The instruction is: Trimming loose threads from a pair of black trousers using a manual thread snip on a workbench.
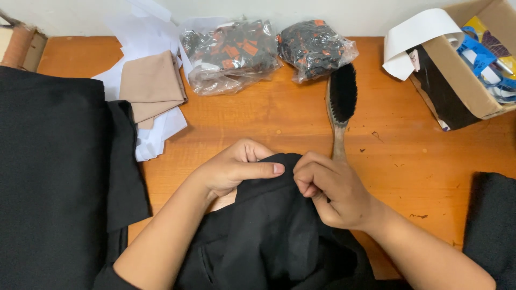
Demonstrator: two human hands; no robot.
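We see both hands working on a black garment (269, 236) that lies bunched at the near edge of the orange wooden surface (258, 118), between the two forearms. The left hand (231, 169) rests on the top fold of the cloth; its thumb lies stretched along the upper edge, pointing to the right, and the other fingers (250, 150) are curled over the fold from behind, so the edge of the fabric is pinched between thumb and fingers. The right hand (333, 188) is clenched on the same fold just beside it — its fingers are bent inward and press into the cloth, and the fabric comes out from under the knuckles. The two hands nearly touch each other at the top of the fold.

Just behind the right hand lies a wooden brush (340, 104) with black bristles, its handle pointing toward the knuckles. Farther back we see two clear plastic bags (269, 51) filled with small black and orange pieces. At the left lies a large stack of black fabric (54, 177), and beside it a folded beige cloth (152, 83) on white paper sheets (156, 134). At the right corner stands an open cardboard box (462, 80) — a white paper roll hangs over its side.
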